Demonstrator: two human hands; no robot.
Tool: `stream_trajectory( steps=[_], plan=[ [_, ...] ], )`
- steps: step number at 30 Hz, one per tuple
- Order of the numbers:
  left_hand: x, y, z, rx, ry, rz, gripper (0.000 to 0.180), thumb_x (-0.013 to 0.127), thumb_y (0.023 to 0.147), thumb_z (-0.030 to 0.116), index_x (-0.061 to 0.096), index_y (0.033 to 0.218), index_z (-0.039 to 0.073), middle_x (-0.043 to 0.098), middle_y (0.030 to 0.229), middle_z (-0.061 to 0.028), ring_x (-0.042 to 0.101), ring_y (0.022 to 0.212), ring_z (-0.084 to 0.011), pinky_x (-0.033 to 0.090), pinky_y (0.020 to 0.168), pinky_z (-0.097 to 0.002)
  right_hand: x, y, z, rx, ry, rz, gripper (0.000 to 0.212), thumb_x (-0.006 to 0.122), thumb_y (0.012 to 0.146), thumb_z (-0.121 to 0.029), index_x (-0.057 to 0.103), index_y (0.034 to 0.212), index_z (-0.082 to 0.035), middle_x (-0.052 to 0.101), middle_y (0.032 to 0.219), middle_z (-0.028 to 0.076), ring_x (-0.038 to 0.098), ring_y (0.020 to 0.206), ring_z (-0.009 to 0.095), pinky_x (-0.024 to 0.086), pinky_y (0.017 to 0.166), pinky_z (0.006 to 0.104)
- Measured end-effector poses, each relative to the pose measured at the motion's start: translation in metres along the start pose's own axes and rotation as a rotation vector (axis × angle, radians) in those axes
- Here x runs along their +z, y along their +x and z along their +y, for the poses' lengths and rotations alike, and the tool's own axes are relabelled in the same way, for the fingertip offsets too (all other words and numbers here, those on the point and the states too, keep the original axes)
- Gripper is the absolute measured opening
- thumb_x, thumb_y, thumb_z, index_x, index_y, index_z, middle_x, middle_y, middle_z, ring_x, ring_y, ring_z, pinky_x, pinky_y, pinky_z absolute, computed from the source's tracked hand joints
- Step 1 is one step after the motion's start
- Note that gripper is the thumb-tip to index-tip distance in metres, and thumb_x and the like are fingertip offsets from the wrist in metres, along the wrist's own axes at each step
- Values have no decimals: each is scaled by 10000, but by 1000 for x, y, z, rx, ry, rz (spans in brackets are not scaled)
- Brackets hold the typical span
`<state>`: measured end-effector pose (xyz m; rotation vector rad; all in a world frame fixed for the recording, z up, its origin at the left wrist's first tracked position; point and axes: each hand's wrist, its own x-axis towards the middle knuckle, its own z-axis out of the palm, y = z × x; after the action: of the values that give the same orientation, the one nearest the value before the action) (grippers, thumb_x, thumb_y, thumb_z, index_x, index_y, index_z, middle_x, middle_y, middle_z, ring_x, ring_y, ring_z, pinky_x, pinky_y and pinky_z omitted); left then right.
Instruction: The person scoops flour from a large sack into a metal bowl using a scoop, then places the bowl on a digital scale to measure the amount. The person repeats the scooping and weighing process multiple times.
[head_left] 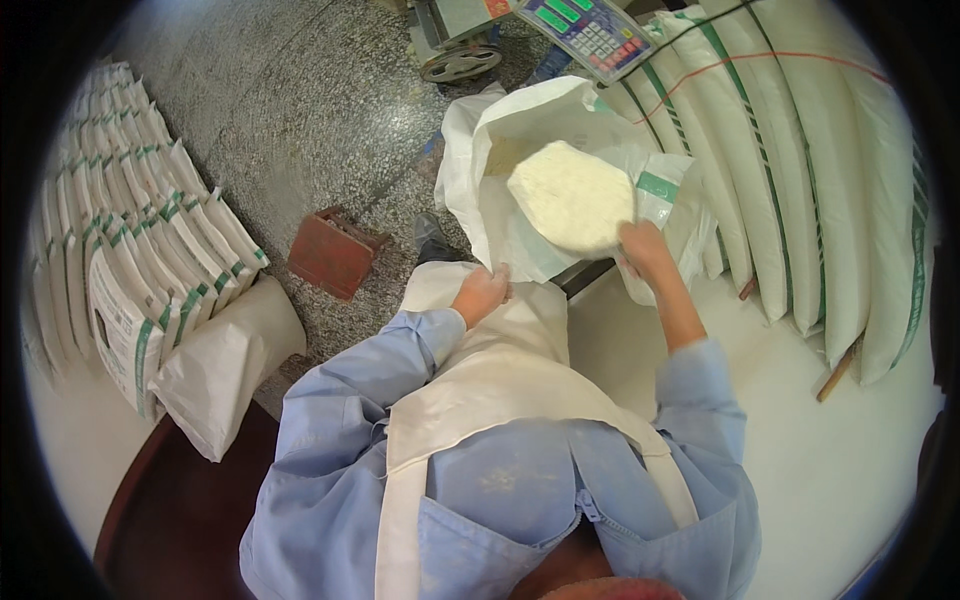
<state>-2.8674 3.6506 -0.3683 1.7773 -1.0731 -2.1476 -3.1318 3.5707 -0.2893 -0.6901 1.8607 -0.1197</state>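
Observation:
In front of me stands a white woven sack [468,185] with its mouth wide open. My left hand [482,296] is closed on the near left edge of that mouth, pinching the rim. Over the opening lies a broad, heaped load of pale cream powder [572,198], apparently on a scoop whose body and handle are hidden. At the near right end of this load, my right hand [645,252] is closed, fingers wrapped as if round the scoop's handle. A green strip [657,187] marks the sack's right side.
Behind the sack is a scale with a green-lit keypad display [590,35]. Full white sacks [790,170] stand in a row at the right. Stacked folded sacks [150,220] fill the left. A small red-brown stool [332,253] sits on the speckled floor [290,110].

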Motion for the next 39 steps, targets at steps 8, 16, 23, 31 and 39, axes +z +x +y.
stream_trajectory(
  steps=[8,16,23,31,39],
  plan=[
    [-6,3,13,67,-203,56,429,450,858,359,585,705,-18,601,665,-86,559,585,-154,437,554,-289,54,58,-68,-44,-882,41,343,452,742,-259,642,936,-50,600,1056,125,543,1025,292,438,832,357],
    [-30,9,20,-156,-207,71,386,441,847,357,594,750,17,621,705,-69,583,632,-150,431,574,-280,-78,-68,-18,45,-427,271,385,476,720,-343,552,772,30,555,558,122,533,458,218,435,450,349],
    [-41,4,30,-261,-62,48,376,436,853,342,587,802,2,628,777,-100,595,701,-169,432,595,-271,-157,-100,80,283,-286,428,344,523,704,-282,537,768,56,594,661,164,578,514,247,451,454,359],
    [-34,6,30,-284,-109,80,394,419,889,342,553,910,-28,617,782,-103,582,675,-187,442,600,-289,-109,86,172,221,-536,428,256,510,727,-141,641,925,-46,619,976,155,586,941,310,476,748,403],
    [-29,8,28,-309,-100,190,383,438,897,304,570,833,-49,619,761,-148,605,701,-225,481,634,-322,-73,203,219,285,-453,561,222,490,783,-140,623,950,-80,617,1012,119,595,944,272,487,724,394]
  ],
)
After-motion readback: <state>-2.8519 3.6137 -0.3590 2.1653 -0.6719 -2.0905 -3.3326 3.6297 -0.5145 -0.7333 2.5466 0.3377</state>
